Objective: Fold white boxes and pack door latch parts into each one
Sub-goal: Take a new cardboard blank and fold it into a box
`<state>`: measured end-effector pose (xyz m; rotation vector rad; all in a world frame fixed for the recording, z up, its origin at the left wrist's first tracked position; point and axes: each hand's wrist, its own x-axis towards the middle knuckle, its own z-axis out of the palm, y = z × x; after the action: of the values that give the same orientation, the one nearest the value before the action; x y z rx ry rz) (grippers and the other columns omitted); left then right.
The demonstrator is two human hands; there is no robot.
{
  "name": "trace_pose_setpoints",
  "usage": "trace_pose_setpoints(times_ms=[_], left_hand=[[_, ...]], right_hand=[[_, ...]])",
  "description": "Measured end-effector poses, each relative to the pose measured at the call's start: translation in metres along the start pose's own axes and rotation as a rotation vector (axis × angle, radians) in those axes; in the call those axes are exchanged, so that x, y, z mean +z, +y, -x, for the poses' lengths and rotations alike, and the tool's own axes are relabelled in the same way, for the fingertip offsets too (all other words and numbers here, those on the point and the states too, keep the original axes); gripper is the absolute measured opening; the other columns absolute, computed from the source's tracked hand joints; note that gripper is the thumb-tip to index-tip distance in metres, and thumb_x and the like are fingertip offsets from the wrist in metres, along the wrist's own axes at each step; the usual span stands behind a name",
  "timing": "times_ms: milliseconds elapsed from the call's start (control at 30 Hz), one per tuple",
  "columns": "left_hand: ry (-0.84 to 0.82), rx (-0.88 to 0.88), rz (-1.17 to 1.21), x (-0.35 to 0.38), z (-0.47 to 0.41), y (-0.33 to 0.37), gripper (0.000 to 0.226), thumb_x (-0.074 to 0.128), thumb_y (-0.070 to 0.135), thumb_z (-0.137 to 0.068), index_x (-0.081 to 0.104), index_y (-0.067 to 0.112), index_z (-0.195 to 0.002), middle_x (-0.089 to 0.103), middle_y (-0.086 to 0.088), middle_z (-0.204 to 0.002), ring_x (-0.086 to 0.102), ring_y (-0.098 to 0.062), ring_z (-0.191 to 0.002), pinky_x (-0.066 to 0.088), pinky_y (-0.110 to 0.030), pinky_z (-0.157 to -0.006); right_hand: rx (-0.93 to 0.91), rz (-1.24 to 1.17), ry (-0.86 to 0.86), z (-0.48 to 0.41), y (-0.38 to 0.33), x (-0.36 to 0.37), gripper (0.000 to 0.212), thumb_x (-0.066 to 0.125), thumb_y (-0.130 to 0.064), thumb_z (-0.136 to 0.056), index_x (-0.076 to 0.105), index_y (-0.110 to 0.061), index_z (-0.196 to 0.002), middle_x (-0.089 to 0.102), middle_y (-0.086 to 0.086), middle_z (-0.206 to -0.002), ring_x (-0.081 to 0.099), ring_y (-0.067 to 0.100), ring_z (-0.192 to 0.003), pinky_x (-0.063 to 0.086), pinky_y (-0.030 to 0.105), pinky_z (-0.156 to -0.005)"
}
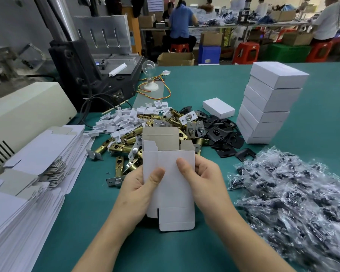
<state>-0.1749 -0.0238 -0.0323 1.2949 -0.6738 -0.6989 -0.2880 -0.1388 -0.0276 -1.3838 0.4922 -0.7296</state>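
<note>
Two hands, left hand (140, 188) and right hand (203, 180), grip one flat white box (171, 179) above the tabletop (204, 85), folding apparently just begun; next, squaring it open and tucking flaps.

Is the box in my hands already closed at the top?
No, the box held by the left hand and right hand has its top flaps standing open.

Both bare forearms reach forward from the bottom of the view and converge, the left hand (139, 185) and the right hand (202, 177) raised side by side, each with its thumb pressed flat toward the viewer and its fingers (199, 163) curled behind in a grip.
</note>
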Motion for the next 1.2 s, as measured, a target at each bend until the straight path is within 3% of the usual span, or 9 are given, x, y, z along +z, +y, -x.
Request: trace_pose_setpoints(times_ms=[100, 233, 367, 500, 667, 800, 900, 1067, 1200], left_hand=[[0.017, -0.016, -0.008, 0.0, -0.001, -0.002, 0.022, 0.069, 0.042, -0.093, 0.081, 0.03, -0.106, 0.082, -0.007, -0.106, 0.08, -0.023, -0.095, 0.063, -0.027, -0.072], [0.107, -0.039, 0.046, -0.004, -0.002, -0.002, 0.033, 0.083, 0.051, -0.082, 0.082, 0.025, -0.102, 0.082, -0.01, -0.104, 0.08, -0.027, -0.093, 0.063, -0.03, -0.07], [0.23, -0.037, 0.079, -0.012, -0.008, -0.005, 0.032, 0.076, 0.053, -0.076, 0.084, 0.03, -0.096, 0.082, -0.007, -0.104, 0.08, -0.024, -0.092, 0.064, -0.031, -0.068], [0.195, -0.007, -0.073, -0.012, -0.008, -0.007, 0.028, 0.075, 0.055, -0.077, 0.083, 0.032, -0.092, 0.083, 0.0, -0.098, 0.08, -0.016, -0.087, 0.061, -0.022, -0.066], [0.116, -0.011, -0.103, -0.012, -0.007, -0.01, 0.028, 0.074, 0.04, -0.084, 0.082, 0.02, -0.102, 0.082, 0.0, -0.102, 0.079, -0.014, -0.09, 0.06, -0.021, -0.07], [0.149, 0.003, -0.078, -0.013, -0.009, -0.013, 0.029, 0.072, 0.035, -0.084, 0.08, 0.017, -0.105, 0.083, -0.001, -0.101, 0.079, -0.013, -0.088, 0.06, -0.019, -0.07], [0.144, -0.018, -0.057, -0.014, -0.009, -0.013, 0.03, 0.073, 0.039, -0.083, 0.082, 0.021, -0.104, 0.082, -0.003, -0.104, 0.079, -0.02, -0.094, 0.061, -0.023, -0.072], [0.174, 0.101, -0.167, -0.012, -0.009, -0.013, 0.048, 0.082, 0.038, -0.088, 0.062, 0.045, -0.131, 0.079, 0.014, -0.113, 0.075, -0.008, -0.104, 0.061, -0.022, -0.084], [0.209, 0.2, -0.172, -0.011, -0.009, -0.013, 0.073, 0.077, 0.034, -0.086, 0.046, 0.054, -0.15, 0.074, 0.019, -0.12, 0.074, -0.011, -0.108, 0.057, -0.017, -0.085]], right_hand=[[0.034, -0.014, 0.002, -0.002, 0.001, -0.002, 0.018, 0.062, -0.022, -0.102, 0.074, -0.009, -0.101, 0.076, 0.02, -0.102, 0.073, 0.041, -0.096, 0.056, 0.063, -0.088], [0.025, 0.016, -0.064, -0.002, 0.001, -0.002, 0.015, 0.065, -0.026, -0.101, 0.075, -0.017, -0.107, 0.079, 0.006, -0.104, 0.074, 0.03, -0.102, 0.06, 0.051, -0.09], [-0.005, 0.172, -0.066, -0.006, 0.005, -0.005, 0.007, 0.071, -0.02, -0.097, 0.077, -0.018, -0.098, 0.079, -0.002, -0.097, 0.074, 0.022, -0.097, 0.06, 0.042, -0.09], [-0.037, 0.234, 0.047, -0.01, 0.006, -0.009, 0.01, 0.071, -0.015, -0.095, 0.075, -0.018, -0.087, 0.077, -0.001, -0.087, 0.071, 0.028, -0.088, 0.059, 0.045, -0.078], [-0.027, 0.223, 0.092, -0.014, 0.004, -0.018, 0.012, 0.067, -0.016, -0.098, 0.074, -0.018, -0.088, 0.077, 0.001, -0.089, 0.071, 0.031, -0.09, 0.059, 0.052, -0.084], [-0.035, 0.182, 0.035, -0.014, 0.004, -0.017, 0.012, 0.066, -0.019, -0.099, 0.075, -0.024, -0.094, 0.078, -0.005, -0.094, 0.074, 0.015, -0.089, 0.06, 0.031, -0.074], [-0.051, 0.088, -0.021, -0.013, 0.002, -0.014, 0.014, 0.061, -0.03, -0.102, 0.069, -0.034, -0.112, 0.078, -0.008, -0.098, 0.074, 0.007, -0.089, 0.055, 0.019, -0.068], [-0.089, 0.104, -0.028, -0.009, 0.002, -0.012, 0.027, 0.057, -0.027, -0.103, 0.062, -0.049, -0.119, 0.078, -0.004, -0.094, 0.074, 0.009, -0.086, 0.057, 0.025, -0.068], [-0.101, 0.172, -0.06, -0.006, 0.001, -0.009, 0.036, 0.057, -0.039, -0.094, 0.058, -0.056, -0.126, 0.075, -0.003, -0.104, 0.073, 0.018, -0.096, 0.061, 0.048, -0.085]])
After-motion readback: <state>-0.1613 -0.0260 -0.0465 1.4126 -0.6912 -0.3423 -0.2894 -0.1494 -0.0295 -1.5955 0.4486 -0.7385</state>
